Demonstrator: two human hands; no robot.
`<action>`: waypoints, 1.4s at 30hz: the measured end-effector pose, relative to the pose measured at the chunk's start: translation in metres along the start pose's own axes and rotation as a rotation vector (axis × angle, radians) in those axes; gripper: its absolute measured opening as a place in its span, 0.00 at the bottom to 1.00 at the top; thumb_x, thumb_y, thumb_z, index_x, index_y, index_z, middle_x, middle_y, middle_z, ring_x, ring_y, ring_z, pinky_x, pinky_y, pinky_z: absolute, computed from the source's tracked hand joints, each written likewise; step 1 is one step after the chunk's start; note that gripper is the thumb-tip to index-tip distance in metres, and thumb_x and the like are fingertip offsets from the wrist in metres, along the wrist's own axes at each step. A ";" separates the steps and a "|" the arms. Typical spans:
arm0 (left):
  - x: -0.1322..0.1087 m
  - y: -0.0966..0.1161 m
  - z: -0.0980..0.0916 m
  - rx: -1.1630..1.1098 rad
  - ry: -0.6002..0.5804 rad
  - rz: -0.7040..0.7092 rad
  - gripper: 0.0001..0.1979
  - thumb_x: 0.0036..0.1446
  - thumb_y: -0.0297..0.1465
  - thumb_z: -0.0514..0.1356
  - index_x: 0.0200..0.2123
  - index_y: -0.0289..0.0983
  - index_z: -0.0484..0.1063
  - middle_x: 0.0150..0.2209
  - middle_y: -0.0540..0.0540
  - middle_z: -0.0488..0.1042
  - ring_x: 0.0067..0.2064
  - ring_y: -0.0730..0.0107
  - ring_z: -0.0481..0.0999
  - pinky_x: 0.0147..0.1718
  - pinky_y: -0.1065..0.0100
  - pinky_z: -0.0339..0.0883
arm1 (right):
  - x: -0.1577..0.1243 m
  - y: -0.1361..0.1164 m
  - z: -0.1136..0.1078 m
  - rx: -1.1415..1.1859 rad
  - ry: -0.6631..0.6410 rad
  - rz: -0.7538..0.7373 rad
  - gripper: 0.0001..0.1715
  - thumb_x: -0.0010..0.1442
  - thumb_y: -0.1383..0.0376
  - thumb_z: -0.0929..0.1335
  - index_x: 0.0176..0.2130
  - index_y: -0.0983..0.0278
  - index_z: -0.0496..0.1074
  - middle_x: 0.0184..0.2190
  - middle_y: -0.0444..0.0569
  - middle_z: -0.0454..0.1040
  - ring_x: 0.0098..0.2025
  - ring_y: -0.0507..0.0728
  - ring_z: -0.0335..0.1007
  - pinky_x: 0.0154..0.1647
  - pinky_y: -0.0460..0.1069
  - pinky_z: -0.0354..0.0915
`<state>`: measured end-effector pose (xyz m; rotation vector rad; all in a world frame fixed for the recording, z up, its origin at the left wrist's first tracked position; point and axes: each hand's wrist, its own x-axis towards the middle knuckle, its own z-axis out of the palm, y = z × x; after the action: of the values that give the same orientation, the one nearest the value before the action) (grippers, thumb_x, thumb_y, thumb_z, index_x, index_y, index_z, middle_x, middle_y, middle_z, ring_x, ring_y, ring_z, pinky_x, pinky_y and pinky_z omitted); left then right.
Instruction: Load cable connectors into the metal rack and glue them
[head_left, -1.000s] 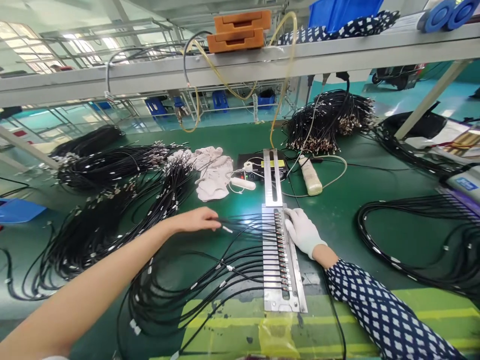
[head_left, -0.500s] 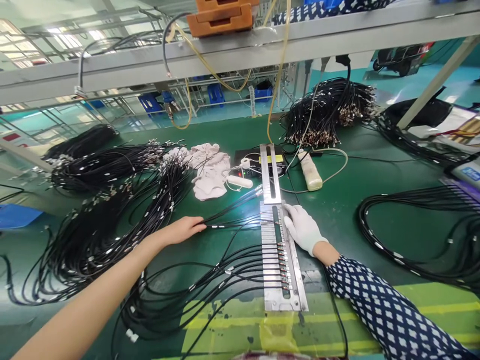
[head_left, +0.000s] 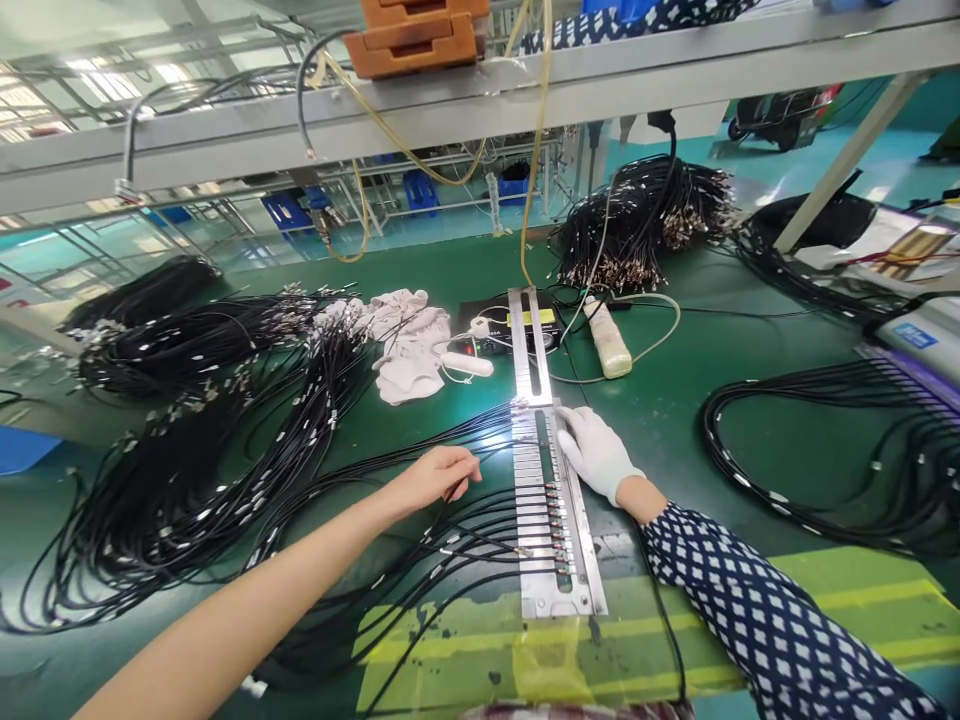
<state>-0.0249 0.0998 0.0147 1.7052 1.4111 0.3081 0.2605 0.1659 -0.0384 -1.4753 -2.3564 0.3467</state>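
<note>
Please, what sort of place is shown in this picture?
Probably a cable-assembly workshop: bundles of black cables lie on a green workbench, and a row of cable ends is set in a slotted metal fixture.

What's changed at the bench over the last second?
Most of the upper cables have come out of the metal rack; their ends now lie by its upper left side. The left hand has let them go and moved right, to the lower cables; whether it holds one I can't tell. The gloved right hand stays at the rack's right edge; the lower cables remain slotted.
</note>
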 end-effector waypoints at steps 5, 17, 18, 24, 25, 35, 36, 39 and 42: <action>-0.017 0.021 -0.018 0.047 0.082 0.097 0.23 0.65 0.47 0.48 0.29 0.37 0.68 0.21 0.54 0.61 0.25 0.74 0.61 0.27 0.73 0.56 | 0.000 0.000 0.000 0.009 -0.008 0.001 0.22 0.70 0.60 0.59 0.59 0.64 0.64 0.50 0.55 0.68 0.50 0.61 0.66 0.47 0.52 0.64; -0.055 -0.016 -0.015 0.550 0.116 -0.130 0.20 0.57 0.50 0.57 0.38 0.39 0.68 0.38 0.43 0.74 0.40 0.56 0.73 0.38 0.63 0.62 | 0.001 0.003 0.002 0.027 -0.008 -0.008 0.23 0.69 0.59 0.59 0.59 0.64 0.64 0.50 0.55 0.68 0.50 0.62 0.66 0.46 0.53 0.65; -0.065 -0.014 -0.007 0.572 0.030 -0.170 0.24 0.50 0.52 0.63 0.40 0.38 0.68 0.40 0.41 0.74 0.43 0.52 0.73 0.39 0.61 0.63 | 0.001 0.003 0.002 0.029 -0.007 -0.008 0.23 0.69 0.59 0.59 0.59 0.65 0.64 0.50 0.56 0.68 0.50 0.62 0.65 0.46 0.53 0.65; -0.098 -0.010 0.038 0.553 -0.117 -0.286 0.21 0.51 0.38 0.64 0.46 0.38 0.65 0.43 0.40 0.74 0.46 0.50 0.73 0.44 0.59 0.63 | 0.001 0.002 0.002 0.033 -0.006 0.000 0.23 0.69 0.59 0.59 0.59 0.65 0.64 0.50 0.57 0.68 0.50 0.63 0.65 0.46 0.54 0.65; -0.099 -0.009 0.042 0.531 -0.132 -0.290 0.18 0.54 0.37 0.62 0.45 0.38 0.64 0.42 0.41 0.73 0.45 0.51 0.73 0.43 0.59 0.63 | 0.001 0.002 0.002 0.034 -0.007 0.000 0.23 0.69 0.59 0.59 0.59 0.65 0.65 0.50 0.57 0.68 0.50 0.63 0.66 0.46 0.54 0.65; -0.102 -0.007 0.056 0.471 0.017 -0.208 0.05 0.59 0.33 0.52 0.32 0.40 0.58 0.39 0.42 0.70 0.44 0.54 0.71 0.43 0.58 0.63 | 0.001 0.001 0.001 0.024 -0.009 0.004 0.22 0.69 0.60 0.59 0.58 0.65 0.65 0.50 0.56 0.68 0.50 0.63 0.66 0.46 0.53 0.65; -0.102 -0.009 0.055 0.461 0.008 -0.214 0.05 0.59 0.34 0.52 0.32 0.40 0.57 0.37 0.43 0.70 0.42 0.55 0.71 0.41 0.59 0.63 | 0.001 0.001 0.002 0.022 -0.009 0.002 0.22 0.69 0.60 0.59 0.58 0.65 0.65 0.50 0.56 0.68 0.50 0.63 0.66 0.46 0.53 0.65; -0.100 -0.013 0.052 0.301 -0.085 -0.285 0.07 0.59 0.37 0.51 0.36 0.41 0.55 0.33 0.49 0.68 0.32 0.62 0.72 0.33 0.64 0.63 | 0.001 0.001 0.001 0.016 -0.007 0.001 0.22 0.69 0.59 0.58 0.59 0.65 0.65 0.50 0.56 0.68 0.50 0.63 0.65 0.47 0.53 0.64; -0.094 -0.007 0.043 0.106 -0.213 -0.356 0.14 0.59 0.45 0.51 0.39 0.41 0.57 0.37 0.49 0.68 0.26 0.70 0.69 0.26 0.68 0.60 | 0.000 0.000 0.000 0.006 -0.007 0.003 0.22 0.69 0.60 0.59 0.59 0.65 0.65 0.50 0.56 0.68 0.51 0.63 0.65 0.47 0.53 0.64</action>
<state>-0.0313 -0.0038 0.0147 1.4826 1.5563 -0.1438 0.2606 0.1664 -0.0380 -1.4778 -2.3563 0.3601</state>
